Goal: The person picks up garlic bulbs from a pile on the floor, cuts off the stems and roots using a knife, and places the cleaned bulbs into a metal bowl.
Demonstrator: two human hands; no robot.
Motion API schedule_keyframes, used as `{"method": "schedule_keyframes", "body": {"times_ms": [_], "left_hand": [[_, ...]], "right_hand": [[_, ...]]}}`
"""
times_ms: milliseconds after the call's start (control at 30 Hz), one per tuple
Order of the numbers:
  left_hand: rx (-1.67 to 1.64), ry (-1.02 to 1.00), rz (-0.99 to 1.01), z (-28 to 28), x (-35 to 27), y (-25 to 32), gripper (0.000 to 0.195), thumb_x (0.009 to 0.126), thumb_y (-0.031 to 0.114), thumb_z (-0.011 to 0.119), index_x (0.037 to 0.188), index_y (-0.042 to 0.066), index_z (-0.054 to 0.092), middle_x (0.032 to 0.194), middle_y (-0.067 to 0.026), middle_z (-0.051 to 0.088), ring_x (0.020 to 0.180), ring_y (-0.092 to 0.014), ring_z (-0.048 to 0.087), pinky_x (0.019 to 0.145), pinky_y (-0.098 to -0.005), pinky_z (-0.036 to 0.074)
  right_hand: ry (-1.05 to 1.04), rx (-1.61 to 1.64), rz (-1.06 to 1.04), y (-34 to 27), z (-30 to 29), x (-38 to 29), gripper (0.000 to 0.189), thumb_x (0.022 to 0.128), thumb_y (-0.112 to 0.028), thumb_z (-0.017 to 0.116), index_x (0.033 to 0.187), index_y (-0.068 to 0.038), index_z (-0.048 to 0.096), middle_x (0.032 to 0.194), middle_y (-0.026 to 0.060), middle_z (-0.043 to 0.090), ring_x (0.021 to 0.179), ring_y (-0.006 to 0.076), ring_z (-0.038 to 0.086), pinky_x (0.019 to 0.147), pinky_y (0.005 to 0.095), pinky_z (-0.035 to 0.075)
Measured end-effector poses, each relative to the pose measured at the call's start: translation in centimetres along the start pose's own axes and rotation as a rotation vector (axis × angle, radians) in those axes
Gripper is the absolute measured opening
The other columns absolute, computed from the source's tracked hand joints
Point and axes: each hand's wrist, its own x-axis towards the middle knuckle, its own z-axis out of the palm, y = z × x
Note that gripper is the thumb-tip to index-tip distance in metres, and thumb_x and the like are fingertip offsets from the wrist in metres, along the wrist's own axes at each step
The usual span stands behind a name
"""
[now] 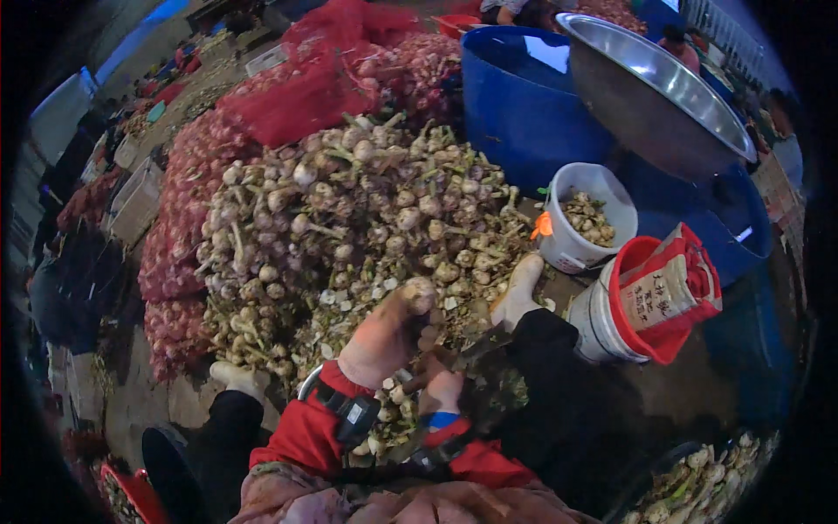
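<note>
My left hand (380, 340) reaches forward with a whitish garlic bulb (418, 295) at its fingertips. Just below it, my right hand (441, 385) is curled around the handle (414, 382) of a tool, probably a knife. Its working end is too dark to make out. Under my forearms sits a container with trimmed garlic (393, 409), its metal rim (309, 381) partly hidden by my left sleeve. Before me rises a large heap of garlic bulbs with stalks (366, 196), and cut stem pieces (337, 298) lie scattered at its near foot.
Red mesh sacks of garlic (190, 216) flank the heap. To the right stand a white bucket with garlic (592, 223), a bucket with a red basin (632, 262) holding a printed sack (661, 285), blue tubs (524, 124) and a tilted steel basin (655, 85). People sit farther back.
</note>
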Motion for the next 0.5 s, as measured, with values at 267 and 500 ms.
{"method": "schedule_keyframes", "body": {"times_ms": [267, 500], "left_hand": [[-0.011, 0.390, 0.201, -7.6, -8.9, -1.1, 0.067, 0.070, 0.073, 0.065, 0.106, 0.016, 0.062, 0.093, -0.0001, 0.059, 0.074, -0.019, 0.054, 0.061, -0.0361, 0.043], [-0.321, 0.378, 0.261, -10.9, -13.4, -2.2, 0.061, 0.070, 0.070, 0.067, 0.098, 0.016, 0.060, 0.102, -0.0034, 0.057, 0.092, -0.024, 0.056, 0.079, -0.0409, 0.046]], "right_hand": [[-0.012, -0.073, -0.078, 1.9, -1.0, -0.5, 0.021, 0.084, -0.004, 0.065, 0.104, -0.004, 0.061, 0.087, 0.0024, 0.061, 0.070, 0.0156, 0.058, 0.059, 0.0319, 0.050], [-0.069, -0.190, -0.087, 0.5, 1.1, -2.6, 0.012, 0.086, -0.010, 0.061, 0.097, -0.005, 0.059, 0.071, 0.0040, 0.055, 0.051, 0.0126, 0.050, 0.045, 0.0280, 0.039]]}}
